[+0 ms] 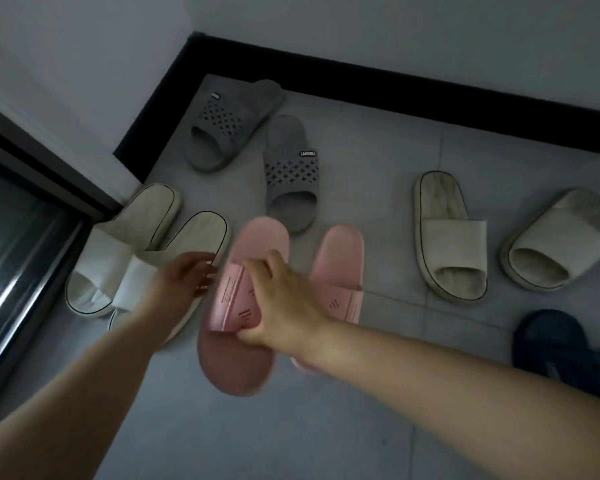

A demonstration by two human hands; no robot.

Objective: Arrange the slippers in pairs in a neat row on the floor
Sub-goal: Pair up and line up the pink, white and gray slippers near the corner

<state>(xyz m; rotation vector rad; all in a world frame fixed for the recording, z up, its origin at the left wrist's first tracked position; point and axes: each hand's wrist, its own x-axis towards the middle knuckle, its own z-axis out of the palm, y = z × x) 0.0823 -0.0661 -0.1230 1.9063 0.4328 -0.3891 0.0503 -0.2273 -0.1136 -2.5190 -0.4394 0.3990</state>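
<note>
My right hand (284, 303) grips the strap of a pink slipper (243, 362) at the centre of the floor. Its pink mate (340, 261) lies just to the right, partly hidden by my wrist. My left hand (184, 278) rests with fingers spread on the strap of a white slipper (201, 233), which lies beside another white slipper (142, 216) at the left. Two grey slippers (222, 126) (291, 174) sit in the far corner at different angles. Two cream slippers (447, 233) (555, 240) lie at the right, splayed apart.
A dark blue slipper (561, 344) lies at the lower right edge. A black skirting board (395, 84) runs along both walls into the corner. A dark metal door frame (25, 237) stands at the left. Grey floor tiles (222, 438) fill the foreground.
</note>
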